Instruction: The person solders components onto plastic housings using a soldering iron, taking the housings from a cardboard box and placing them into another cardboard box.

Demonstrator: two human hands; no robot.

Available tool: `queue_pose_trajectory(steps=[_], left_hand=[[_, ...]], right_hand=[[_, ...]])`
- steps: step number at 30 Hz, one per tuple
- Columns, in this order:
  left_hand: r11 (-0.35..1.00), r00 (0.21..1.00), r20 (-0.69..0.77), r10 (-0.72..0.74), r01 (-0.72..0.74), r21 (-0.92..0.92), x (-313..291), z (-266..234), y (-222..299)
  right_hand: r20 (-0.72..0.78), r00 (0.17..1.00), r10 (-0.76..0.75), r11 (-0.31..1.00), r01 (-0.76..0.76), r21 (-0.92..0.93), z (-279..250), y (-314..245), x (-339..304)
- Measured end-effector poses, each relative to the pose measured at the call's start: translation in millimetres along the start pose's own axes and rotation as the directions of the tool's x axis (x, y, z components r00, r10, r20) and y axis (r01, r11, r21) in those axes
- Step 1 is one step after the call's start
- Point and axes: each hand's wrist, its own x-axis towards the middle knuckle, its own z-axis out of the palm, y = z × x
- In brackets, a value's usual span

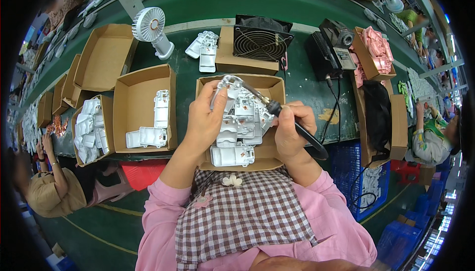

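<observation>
- A green worktable point(314, 93) is spread with boxes and tools; clock directions are read from the box at its near edge.
- That open cardboard box point(274, 85) is filled largely with a pile of white housings point(243, 128).
- At nine o'clock, a second cardboard box point(136, 105) is seen, with a few white housings kept along its right and near sides; a smaller box point(107, 110) beyond it is heaped with more.
- At two o'clock, pink parts point(376, 48) are stacked in a carton.
- Toward twelve o'clock, a black fan point(262, 43) is fronted by a round wire guard.
- Between ten and eleven o'clock, a small white fan point(149, 26) is stood upright.
- A soldering iron point(309, 141) is held by the right hand point(294, 125), its fingers closed around the handle; the tip is pointed toward ten o'clock.
- One white housing point(231, 93) is pinched between thumb and curled fingers of the left hand point(205, 115), above the box's eleven o'clock portion; whether it is touched by the tip cannot be told.
</observation>
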Motion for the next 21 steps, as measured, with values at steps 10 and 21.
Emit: queue_pose_trajectory(steps=[10, 21], left_hand=[[0.898, 0.911, 0.393, 0.123, -0.271, 0.347, -13, -50, 45], [0.686, 0.887, 0.308, -0.345, 0.014, 0.728, -15, -201, 2]], right_hand=[[-0.051, 0.997, -0.054, 0.995, 0.058, 0.079, 3, 5, 4], [-0.022, 0.998, 0.062, 0.995, -0.060, 0.083, -4, -1, 3]])
